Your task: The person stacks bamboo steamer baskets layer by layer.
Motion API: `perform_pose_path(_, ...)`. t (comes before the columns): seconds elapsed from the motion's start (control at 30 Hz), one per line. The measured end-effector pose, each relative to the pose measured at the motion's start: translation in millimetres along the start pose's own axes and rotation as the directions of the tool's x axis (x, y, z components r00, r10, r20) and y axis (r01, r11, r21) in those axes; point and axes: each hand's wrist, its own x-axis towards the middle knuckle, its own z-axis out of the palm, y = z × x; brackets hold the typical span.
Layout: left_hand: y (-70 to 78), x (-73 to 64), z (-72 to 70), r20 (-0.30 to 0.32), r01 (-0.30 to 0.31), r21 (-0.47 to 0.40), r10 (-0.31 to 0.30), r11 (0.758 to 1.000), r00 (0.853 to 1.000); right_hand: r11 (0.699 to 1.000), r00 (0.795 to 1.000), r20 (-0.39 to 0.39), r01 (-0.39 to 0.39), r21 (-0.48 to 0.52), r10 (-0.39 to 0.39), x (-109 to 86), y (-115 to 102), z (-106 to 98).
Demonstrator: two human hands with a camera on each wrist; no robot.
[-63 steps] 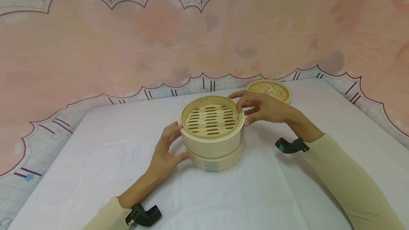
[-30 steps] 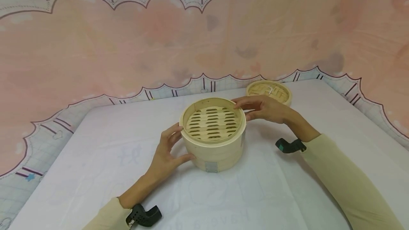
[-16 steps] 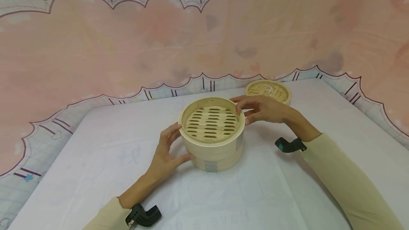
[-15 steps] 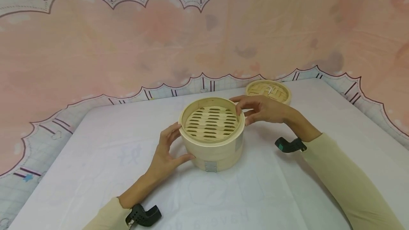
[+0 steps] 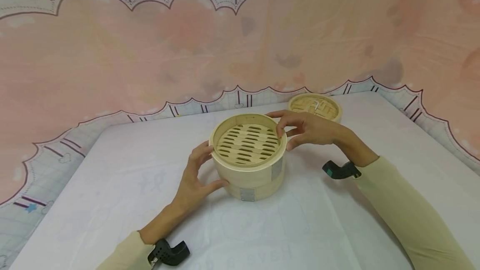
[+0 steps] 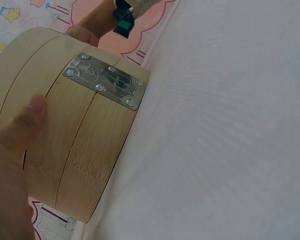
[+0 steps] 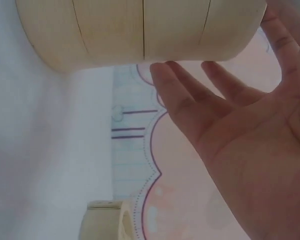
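Observation:
In the head view a round bamboo steamer stands on the white cloth, its upper basket stacked on the lower basket. The upper one has a slotted floor. My left hand grips the stack's left side, thumb in front near the seam, fingers farther back. At the right rim, my right hand pinches the upper basket, a finger over the edge and the thumb outside. The left wrist view shows the lower basket's riveted metal plate close up. Right fingertips meet the wall in the right wrist view.
Behind my right hand lies the woven bamboo lid, partly hidden by it. The white cloth spreads around the steamer. A pink patterned backdrop rises behind. Black wrist cameras sit on both wrists.
The gap between the baskets seen at first has closed. Since then the upper basket has turned: its slots now slant and its metal plate has come round toward the front. The left hand barely moved.

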Motion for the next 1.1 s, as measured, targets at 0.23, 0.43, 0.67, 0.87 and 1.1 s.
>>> perform_pose_path(0.23,-16.3,-10.8,-1.3,0.000,0.061,0.019,-0.061,0.998,0.998,0.997,1.000,0.014,-0.002,0.078,0.001,-0.9,6.2,-2.8)
perform_pose_path(0.43,-19.0,-13.5,-2.4,0.013,0.095,0.011,-0.095,0.995,0.995,0.994,1.000,0.002,-0.002,0.113,0.002,-2.9,10.0,-5.2)
perform_pose_path(0.67,-18.7,-13.1,-2.9,0.016,0.103,0.009,-0.104,0.995,0.995,0.992,0.999,-0.029,-0.020,0.122,0.024,-3.3,10.7,-4.9)
perform_pose_path(0.87,-5.6,-2.9,-1.1,-0.010,0.003,0.010,-0.003,1.000,1.000,0.995,1.000,-0.028,0.015,0.100,-0.013,-1.7,11.1,-4.0)
perform_pose_path(1.1,2.4,2.4,-0.4,-0.032,-0.023,0.031,0.024,0.999,0.999,0.999,1.000,-0.011,0.026,0.045,-0.026,-0.8,8.4,-1.7)
